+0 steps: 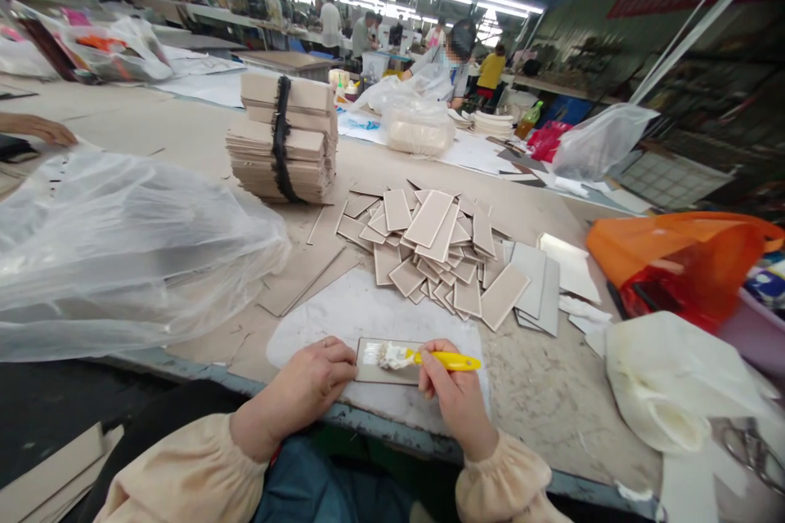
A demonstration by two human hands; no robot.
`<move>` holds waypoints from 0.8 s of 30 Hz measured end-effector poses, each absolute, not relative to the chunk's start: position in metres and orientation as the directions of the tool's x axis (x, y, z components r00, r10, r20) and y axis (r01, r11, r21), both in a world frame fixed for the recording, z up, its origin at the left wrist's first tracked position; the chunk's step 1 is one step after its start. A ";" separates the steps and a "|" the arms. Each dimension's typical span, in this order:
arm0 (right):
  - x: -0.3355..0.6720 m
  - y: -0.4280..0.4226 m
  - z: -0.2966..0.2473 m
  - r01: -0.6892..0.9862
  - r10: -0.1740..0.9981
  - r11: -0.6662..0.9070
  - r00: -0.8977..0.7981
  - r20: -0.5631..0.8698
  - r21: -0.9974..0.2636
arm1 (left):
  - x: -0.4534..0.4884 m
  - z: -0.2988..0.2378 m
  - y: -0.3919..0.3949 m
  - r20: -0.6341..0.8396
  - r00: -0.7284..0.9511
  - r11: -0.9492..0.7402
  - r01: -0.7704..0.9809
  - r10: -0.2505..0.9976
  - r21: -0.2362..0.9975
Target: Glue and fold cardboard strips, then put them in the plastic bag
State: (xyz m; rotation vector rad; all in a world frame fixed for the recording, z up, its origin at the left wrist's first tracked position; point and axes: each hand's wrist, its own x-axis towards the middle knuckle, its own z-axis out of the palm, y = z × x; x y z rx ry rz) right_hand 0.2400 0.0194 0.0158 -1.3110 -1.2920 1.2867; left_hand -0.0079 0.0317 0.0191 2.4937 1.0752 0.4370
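Observation:
My right hand [455,396] grips the yellow handle of a brush [452,360]. White paste coats its bristles, which touch a small rectangular board piece [388,376] lying flat at the table's front edge. A white wet streak shows on the left part of that piece. At its left end, the closed fingers of my left hand [314,384] hold the piece's edge. Under it lies a white sheet [331,306]. Just beyond is a loose pile of beige rectangular pieces [431,219] with pale edges.
A strapped bundle of beige boards [254,155] stands behind the pile. Clear plastic sheeting [135,253] covers the left side. At right are grey boards [535,282], an orange bag [668,241], a white container [668,384] and scissors [751,449]. Another person's hand [46,129] rests far left.

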 end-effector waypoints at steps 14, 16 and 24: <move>0.303 0.007 0.022 0.217 0.990 -0.104 0.120 -0.079 -0.971 | -0.007 0.019 0.033 0.161 0.667 -0.663 0.623 0.728 0.415; 0.311 0.006 0.022 0.247 0.986 -0.112 0.145 -0.077 -0.963 | -0.007 0.019 0.033 0.161 0.671 -0.668 0.621 0.723 0.410; 0.337 0.002 0.031 0.321 0.976 -0.124 0.211 -0.057 -0.939 | -0.009 0.012 0.034 0.171 0.668 -0.668 0.619 0.725 0.413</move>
